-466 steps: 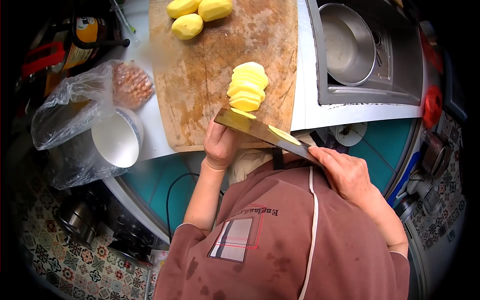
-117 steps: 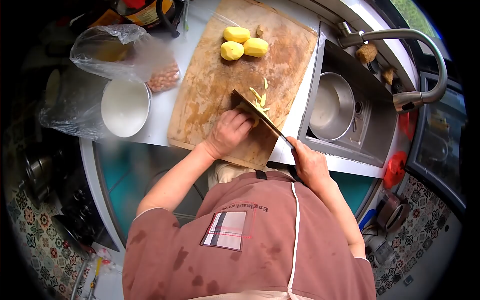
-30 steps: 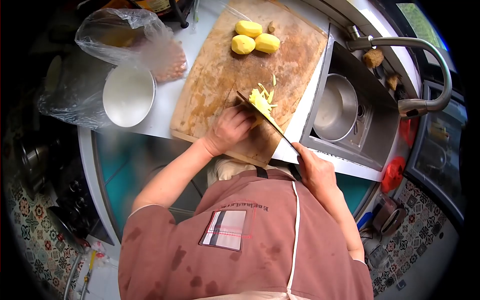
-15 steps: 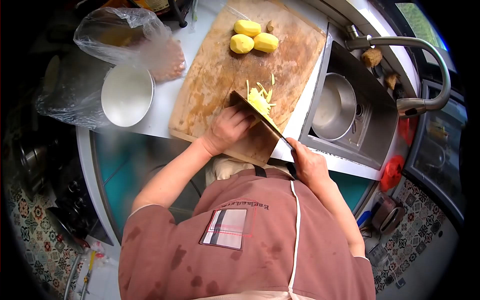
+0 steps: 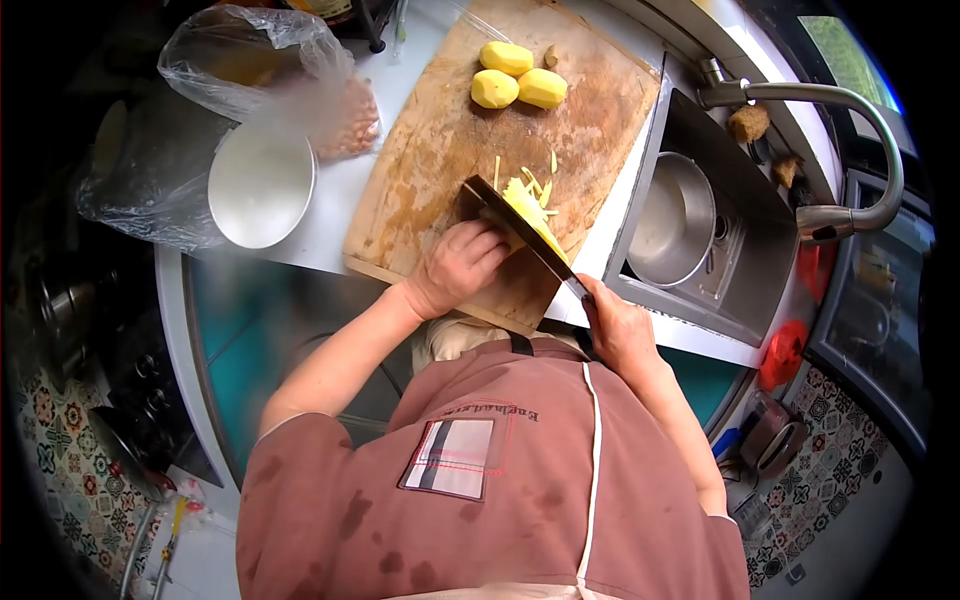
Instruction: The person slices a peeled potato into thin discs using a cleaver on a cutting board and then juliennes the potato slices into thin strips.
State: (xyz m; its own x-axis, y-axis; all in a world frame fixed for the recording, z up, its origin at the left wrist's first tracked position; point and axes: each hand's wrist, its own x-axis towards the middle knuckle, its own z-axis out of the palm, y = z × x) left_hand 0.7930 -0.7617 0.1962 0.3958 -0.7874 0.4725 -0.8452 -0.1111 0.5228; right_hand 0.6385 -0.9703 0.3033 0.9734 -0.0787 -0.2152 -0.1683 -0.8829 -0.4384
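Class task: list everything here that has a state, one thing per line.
Three potatoes: peeled, uncut
Potato strips: cut, loosely heaped
Knife: gripped in right hand
Left hand: curled beside the knife
White bowl: open side up
Metal pot: uncovered
Faucet: no water stream visible
Plastic bag: crumpled

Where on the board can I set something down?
The cutting board is bare left of the whole potatoes, up from the left hand, and on the right between the potatoes and the sink. It is crowded around the knife and cut strips. A bowl and plastic bag crowd the left counter.
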